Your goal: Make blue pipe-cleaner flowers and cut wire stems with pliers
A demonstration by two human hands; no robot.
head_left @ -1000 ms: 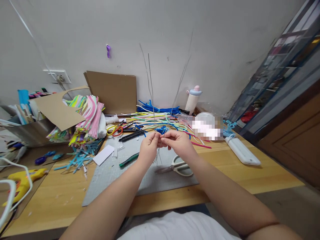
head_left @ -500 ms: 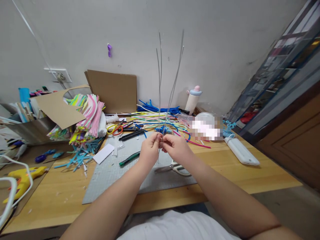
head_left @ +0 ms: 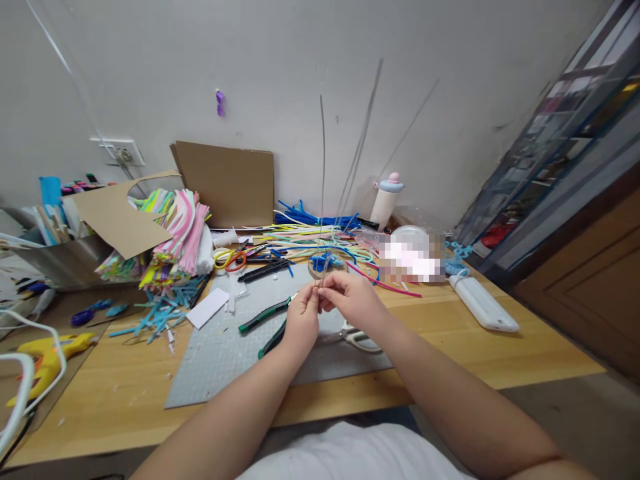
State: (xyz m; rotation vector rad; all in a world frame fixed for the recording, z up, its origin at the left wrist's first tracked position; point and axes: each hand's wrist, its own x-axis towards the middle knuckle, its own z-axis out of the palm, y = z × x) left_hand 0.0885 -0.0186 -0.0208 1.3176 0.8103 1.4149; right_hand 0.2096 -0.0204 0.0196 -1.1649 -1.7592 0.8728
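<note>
Several thin grey wires [head_left: 323, 160] rise from between my hands, fanning apart toward the top; some are blurred. My left hand [head_left: 304, 313] pinches their lower ends between thumb and fingers. Close against it, my right hand [head_left: 345, 293] has its fingertips closed on the wires too. Just behind the hands sits a small round piece with blue fuzzy stems [head_left: 326, 262]. Green-handled pliers [head_left: 265, 317] lie to the left of my left hand on the grey cutting mat [head_left: 210, 363]. White-handled scissors [head_left: 363, 340] lie below my right hand, their blades partly hidden.
Colourful pipe cleaners [head_left: 305, 235] spread along the back. Left stand a bundle of pastel stems [head_left: 180, 227], a metal container [head_left: 65, 263] and a yellow glue gun [head_left: 50, 360]. A bottle [head_left: 386, 203] and a white phone-like device [head_left: 484, 303] are on the right. Cardboard [head_left: 225, 183] leans on the wall.
The wires have spread wider, one now slanting far right. Both hands have come slightly lower and nearer me, uncovering the blue fuzzy piece and more of the pliers.
</note>
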